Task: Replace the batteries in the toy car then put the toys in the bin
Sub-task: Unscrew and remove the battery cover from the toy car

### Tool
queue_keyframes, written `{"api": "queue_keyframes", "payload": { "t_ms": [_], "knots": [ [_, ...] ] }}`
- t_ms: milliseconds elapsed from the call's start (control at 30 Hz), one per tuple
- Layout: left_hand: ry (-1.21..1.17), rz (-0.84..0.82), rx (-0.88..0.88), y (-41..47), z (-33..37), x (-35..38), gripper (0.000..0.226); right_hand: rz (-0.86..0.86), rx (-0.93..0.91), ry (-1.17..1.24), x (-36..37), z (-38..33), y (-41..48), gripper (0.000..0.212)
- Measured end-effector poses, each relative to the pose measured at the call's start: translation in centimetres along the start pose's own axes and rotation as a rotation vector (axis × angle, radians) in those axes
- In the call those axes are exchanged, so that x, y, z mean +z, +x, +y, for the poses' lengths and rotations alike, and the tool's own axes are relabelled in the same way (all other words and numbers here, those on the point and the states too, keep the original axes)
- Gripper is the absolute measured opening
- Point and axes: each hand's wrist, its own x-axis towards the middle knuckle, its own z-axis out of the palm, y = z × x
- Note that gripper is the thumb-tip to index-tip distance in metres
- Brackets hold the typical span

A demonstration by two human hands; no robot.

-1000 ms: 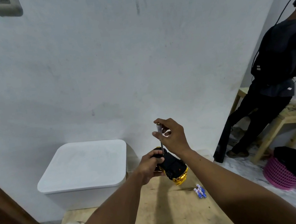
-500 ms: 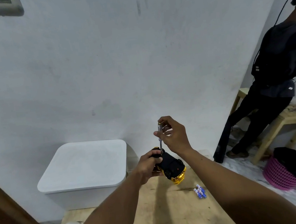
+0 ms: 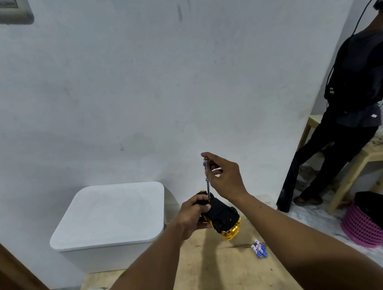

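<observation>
1. Two hands up at lower centre of frame, above pale wooden tabletop.
2. Upturned gold-and-black plastic toy car gripped in curled left hand, held off the table.
3. Thin metal screwdriver pinched upright by right hand, tip down at car's black underside.
4. Small blue-and-white cylindrical batteries bunched on table, lower right of car.
5. White lidded plastic bin left of centre, lid on.

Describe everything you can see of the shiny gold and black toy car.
The shiny gold toy car is flipped, its matte black underside and black wheels facing the camera, gold bodywork showing at the lower end. The left hand grips its far end, holding it tilted above the wooden table. A thin upright screwdriver, pinched by the right hand, meets the underside.
</observation>
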Motion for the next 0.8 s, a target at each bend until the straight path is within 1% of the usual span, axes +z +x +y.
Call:
{"api": "queue_keyframes", "payload": {
  "t_ms": [167, 367, 467, 600, 800],
  "knots": [
    [0.007, 0.005, 0.001, -0.11, -0.12, -0.02, 0.023, 0.006, 0.029, -0.013, -0.11, -0.12, 0.29, 0.041],
    [0.002, 0.011, 0.003, -0.25, -0.05, 0.02, 0.02, -0.003, -0.011, -0.011, -0.1, 0.06, 0.08, 0.041],
    [-0.009, 0.011, 0.004, -0.24, 0.05, -0.02, 0.024, 0.016, 0.015, -0.027, -0.07, -0.13, 0.37, 0.042],
    [-0.012, 0.016, 0.003, -0.18, 0.17, -0.05, 0.023, 0.005, -0.016, -0.045, -0.02, 0.03, 0.31, 0.044],
    [-0.003, 0.006, 0.001, -0.03, 0.12, -0.16, 0.021, 0.026, 0.029, -0.023, 0.12, -0.16, 0.61, 0.041]
  ]
}}
